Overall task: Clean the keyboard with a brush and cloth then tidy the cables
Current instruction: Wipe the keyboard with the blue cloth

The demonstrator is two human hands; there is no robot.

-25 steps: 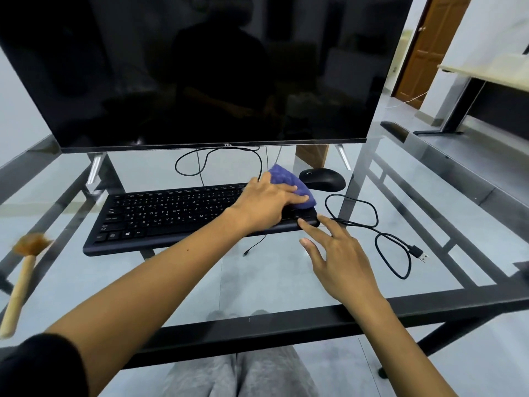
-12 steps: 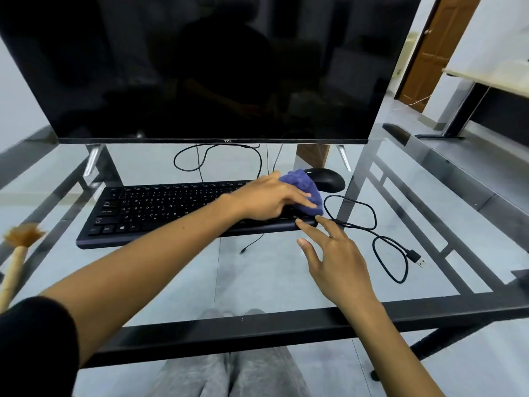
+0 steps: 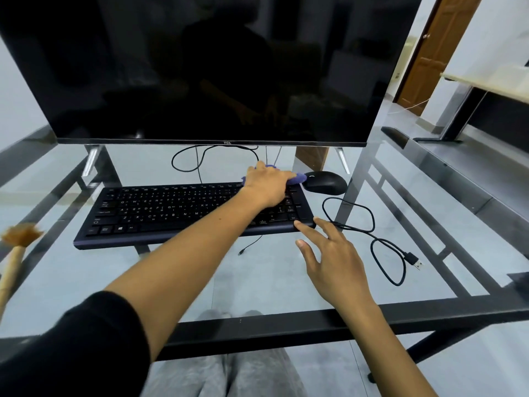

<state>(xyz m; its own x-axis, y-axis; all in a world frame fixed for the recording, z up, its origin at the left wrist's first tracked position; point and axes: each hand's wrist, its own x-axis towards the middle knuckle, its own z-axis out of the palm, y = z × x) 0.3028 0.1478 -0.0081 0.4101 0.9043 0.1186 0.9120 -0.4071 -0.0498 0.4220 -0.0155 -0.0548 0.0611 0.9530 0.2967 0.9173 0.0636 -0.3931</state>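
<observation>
A black keyboard (image 3: 171, 213) lies on the glass desk (image 3: 257, 282) under the monitor. My left hand (image 3: 267, 186) presses a blue cloth (image 3: 297, 178) on the keyboard's far right corner; the hand hides most of the cloth. My right hand (image 3: 332, 256) has its fingers spread, with the fingertips touching the keyboard's near right corner. A brush (image 3: 15, 253) with a wooden handle and tan bristles lies at the desk's left edge. A loose black USB cable (image 3: 383, 247) coils to the right of the keyboard. Another thin cable (image 3: 197, 163) loops behind the keyboard.
A large dark monitor (image 3: 214, 67) on thin legs stands at the back. A black mouse (image 3: 326, 182) sits just right of the cloth. The desk's black metal frame (image 3: 315, 325) runs along the near edge. My knees show under the glass.
My left hand has slid the cloth from the keyboard's right keys back to its far right corner, close to the mouse. The right hand has stayed at the near right corner.
</observation>
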